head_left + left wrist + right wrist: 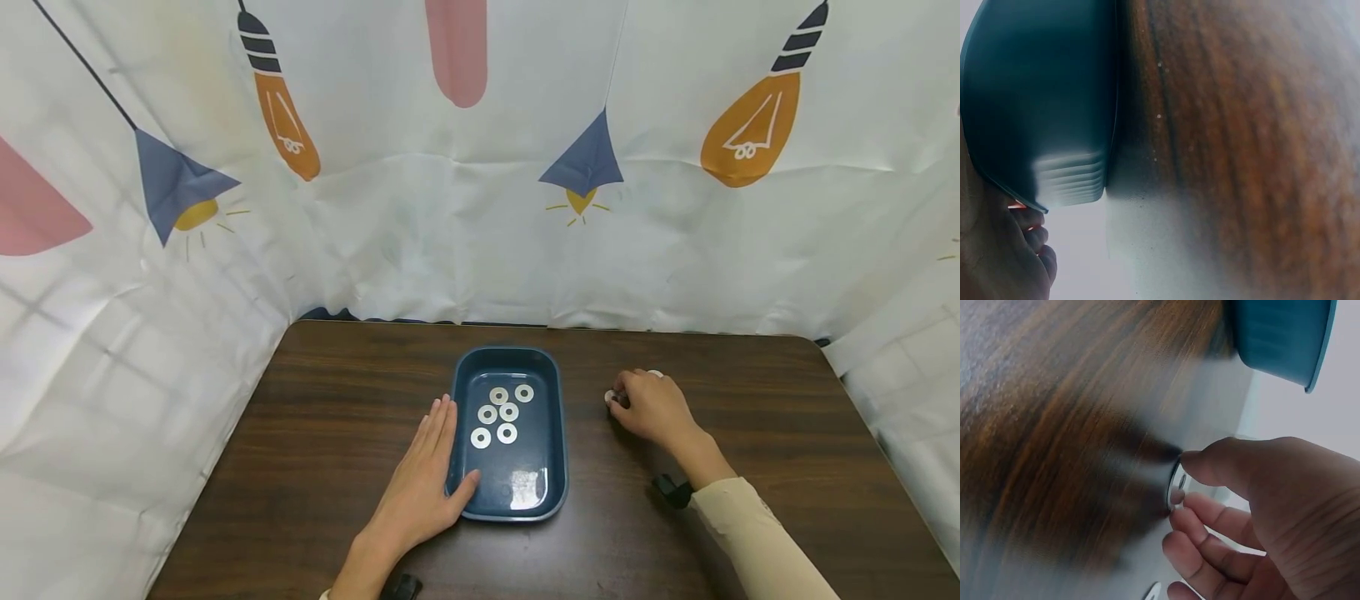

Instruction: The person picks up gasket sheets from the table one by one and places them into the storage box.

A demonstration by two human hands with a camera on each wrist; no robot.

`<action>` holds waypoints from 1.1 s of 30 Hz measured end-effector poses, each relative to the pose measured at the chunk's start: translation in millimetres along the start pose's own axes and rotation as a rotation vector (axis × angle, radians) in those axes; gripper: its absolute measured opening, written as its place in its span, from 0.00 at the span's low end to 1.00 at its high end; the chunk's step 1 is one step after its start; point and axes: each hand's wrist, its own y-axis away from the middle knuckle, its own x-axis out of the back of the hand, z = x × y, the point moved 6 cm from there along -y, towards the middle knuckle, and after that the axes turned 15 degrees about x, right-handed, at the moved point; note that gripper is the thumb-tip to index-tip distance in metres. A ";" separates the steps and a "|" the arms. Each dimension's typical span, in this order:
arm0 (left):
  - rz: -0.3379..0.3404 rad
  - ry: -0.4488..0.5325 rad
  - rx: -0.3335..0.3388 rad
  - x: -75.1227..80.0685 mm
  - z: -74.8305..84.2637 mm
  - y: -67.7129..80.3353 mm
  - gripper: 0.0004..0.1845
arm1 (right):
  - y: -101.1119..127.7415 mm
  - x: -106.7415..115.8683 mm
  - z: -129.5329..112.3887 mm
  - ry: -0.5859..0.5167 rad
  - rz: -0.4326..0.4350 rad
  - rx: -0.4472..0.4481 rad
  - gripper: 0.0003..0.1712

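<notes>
Several flat metal washers (pixel 507 412) lie in the upper half of the blue tray (pixel 527 477). My left hand (pixel 420 487) rests along the tray's left side, fingers straight against the rim and thumb at the inner edge. To the right of the tray, my right hand (pixel 658 408) is low over the table. In the right wrist view, its thumb and fingertips pinch a single washer (pixel 1177 485) by the edges, close to the tabletop. Another washer (pixel 1153 592) lies below those fingers. In the left wrist view, the tray's outer wall (pixel 1041 94) stands beside the left fingers.
The dark wooden table (pixel 337 400) extends on both sides of the tray. A white curtain (pixel 450 242) with printed lamps hangs along the table's back edge and sides. One washer (pixel 655 373) shows just behind the right hand.
</notes>
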 end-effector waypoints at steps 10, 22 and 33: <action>-0.003 -0.002 0.011 0.5 -0.5 1.3 0.53 | 1.7 1.6 -1.1 -0.017 -0.010 -0.026 0.13; 0.032 -0.003 -0.016 2.1 0.8 0.3 0.54 | -2.1 1.3 -3.5 0.030 -0.005 0.032 0.11; 0.037 0.006 -0.032 1.7 0.0 1.9 0.54 | -0.7 -1.7 -11.5 0.098 0.060 0.083 0.08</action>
